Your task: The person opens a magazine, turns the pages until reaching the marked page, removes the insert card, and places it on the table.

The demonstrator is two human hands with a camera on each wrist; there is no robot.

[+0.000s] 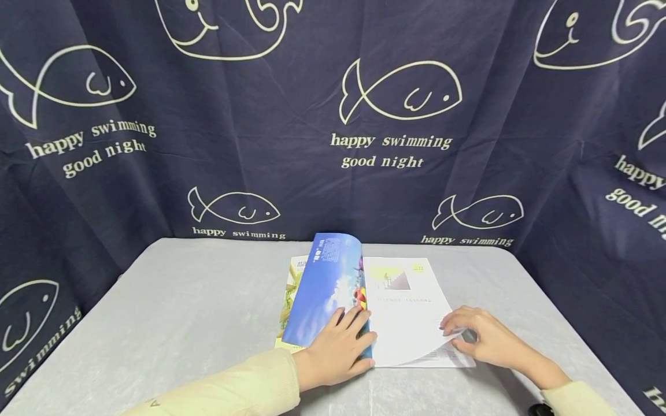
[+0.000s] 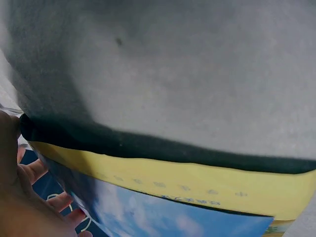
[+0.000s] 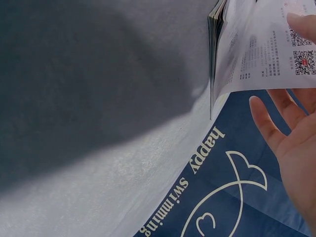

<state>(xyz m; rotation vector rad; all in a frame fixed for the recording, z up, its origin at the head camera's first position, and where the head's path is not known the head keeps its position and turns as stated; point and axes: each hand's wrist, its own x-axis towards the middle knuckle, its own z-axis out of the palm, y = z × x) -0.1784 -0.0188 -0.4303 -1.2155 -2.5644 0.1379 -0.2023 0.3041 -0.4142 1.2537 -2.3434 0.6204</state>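
Observation:
An open magazine lies on the table, with a blue sky-printed page [image 1: 325, 297] turned to the left and a white page [image 1: 400, 323] facing up on the right. My left hand [image 1: 338, 349] rests spread on the blue side by the spine. With thumb and fingers, my right hand [image 1: 486, 338] pinches the white page's lower right corner, which is curled up off the sheet below. In the right wrist view, the raised page [image 3: 261, 54] shows small print and QR codes. The left wrist view shows the yellow cover edge [image 2: 163, 173] beneath the blue page.
A grey cloth-covered table [image 1: 198, 323] extends around the magazine on all sides. Dark blue curtains [image 1: 296, 173] with white fish drawings and lettering hang behind it and at both sides. Near the right cuff, a black object [image 1: 540, 409] is partly visible.

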